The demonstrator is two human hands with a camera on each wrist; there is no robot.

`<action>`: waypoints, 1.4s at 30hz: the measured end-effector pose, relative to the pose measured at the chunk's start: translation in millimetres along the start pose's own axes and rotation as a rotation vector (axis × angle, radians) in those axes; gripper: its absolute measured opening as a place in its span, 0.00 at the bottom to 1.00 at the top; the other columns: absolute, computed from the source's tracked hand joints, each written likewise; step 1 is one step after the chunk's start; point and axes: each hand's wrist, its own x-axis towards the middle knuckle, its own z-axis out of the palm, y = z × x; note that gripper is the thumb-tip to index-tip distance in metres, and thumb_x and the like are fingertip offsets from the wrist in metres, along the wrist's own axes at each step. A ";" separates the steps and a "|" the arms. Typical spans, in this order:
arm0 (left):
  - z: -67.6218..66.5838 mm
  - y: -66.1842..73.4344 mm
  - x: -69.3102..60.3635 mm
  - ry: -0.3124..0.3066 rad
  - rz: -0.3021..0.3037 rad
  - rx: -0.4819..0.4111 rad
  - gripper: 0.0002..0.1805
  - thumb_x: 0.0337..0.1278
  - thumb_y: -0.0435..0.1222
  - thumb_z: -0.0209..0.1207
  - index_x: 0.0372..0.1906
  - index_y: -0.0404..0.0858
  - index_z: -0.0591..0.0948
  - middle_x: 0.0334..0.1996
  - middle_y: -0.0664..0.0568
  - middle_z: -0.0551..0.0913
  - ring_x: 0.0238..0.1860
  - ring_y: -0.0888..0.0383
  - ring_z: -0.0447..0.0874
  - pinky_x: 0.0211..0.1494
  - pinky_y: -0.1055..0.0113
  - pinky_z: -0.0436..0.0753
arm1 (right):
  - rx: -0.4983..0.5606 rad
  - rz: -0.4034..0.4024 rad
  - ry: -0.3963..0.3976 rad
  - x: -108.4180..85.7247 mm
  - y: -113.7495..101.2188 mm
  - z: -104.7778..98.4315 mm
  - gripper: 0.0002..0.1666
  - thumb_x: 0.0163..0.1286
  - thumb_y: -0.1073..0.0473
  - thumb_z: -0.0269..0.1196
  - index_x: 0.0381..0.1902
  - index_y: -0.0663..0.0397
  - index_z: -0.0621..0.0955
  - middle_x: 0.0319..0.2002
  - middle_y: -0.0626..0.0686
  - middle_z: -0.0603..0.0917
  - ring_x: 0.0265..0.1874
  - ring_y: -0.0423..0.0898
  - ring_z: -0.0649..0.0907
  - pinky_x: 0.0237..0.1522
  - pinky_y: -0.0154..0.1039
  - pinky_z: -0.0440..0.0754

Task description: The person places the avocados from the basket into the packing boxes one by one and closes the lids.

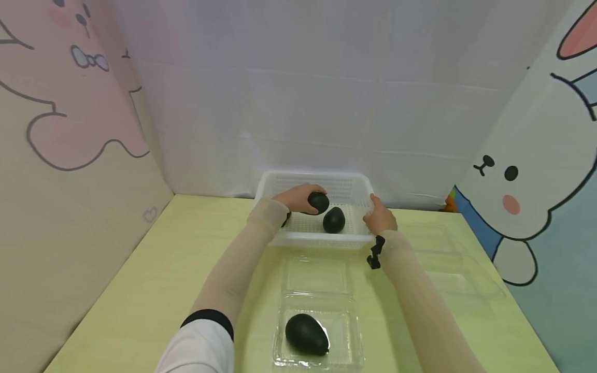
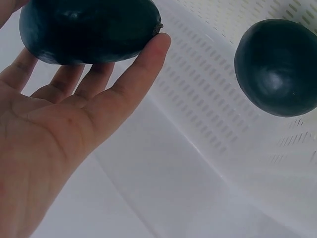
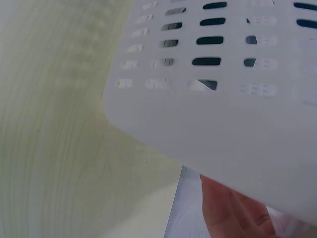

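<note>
A white slotted basket (image 1: pixel 322 239) stands at the back of the table. Over its inside, my left hand (image 1: pixel 298 198) grips a dark green avocado-shaped fruit (image 1: pixel 319 202); in the left wrist view the fingers of this hand (image 2: pixel 64 124) curl round the fruit (image 2: pixel 89 29). Another dark fruit (image 1: pixel 333 220) lies in the basket, and part of one more shows below my left hand. My right hand (image 1: pixel 381 217) holds the basket's right rim; in the right wrist view the hand (image 3: pixel 233 210) is partly hidden behind the basket wall (image 3: pixel 198 134).
Nearer on the table (image 1: pixel 186 248), an open clear plastic clamshell box (image 1: pixel 342 331) holds one dark fruit (image 1: pixel 307 334). More clear plastic containers (image 1: pixel 454 282) lie at the right. A white curtain (image 1: pixel 322 103) hangs behind the basket, with printed cartoon sheets at both sides.
</note>
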 end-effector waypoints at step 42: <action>-3.6 55.0 -39.2 0.010 0.171 0.064 0.34 0.59 0.39 0.65 0.70 0.45 0.68 0.66 0.50 0.68 0.63 0.55 0.67 0.61 0.62 0.72 | 0.001 -0.005 -0.003 -11.6 -9.2 -7.1 0.45 0.69 0.62 0.57 0.77 0.53 0.50 0.57 0.68 0.77 0.40 0.59 0.82 0.41 0.52 0.78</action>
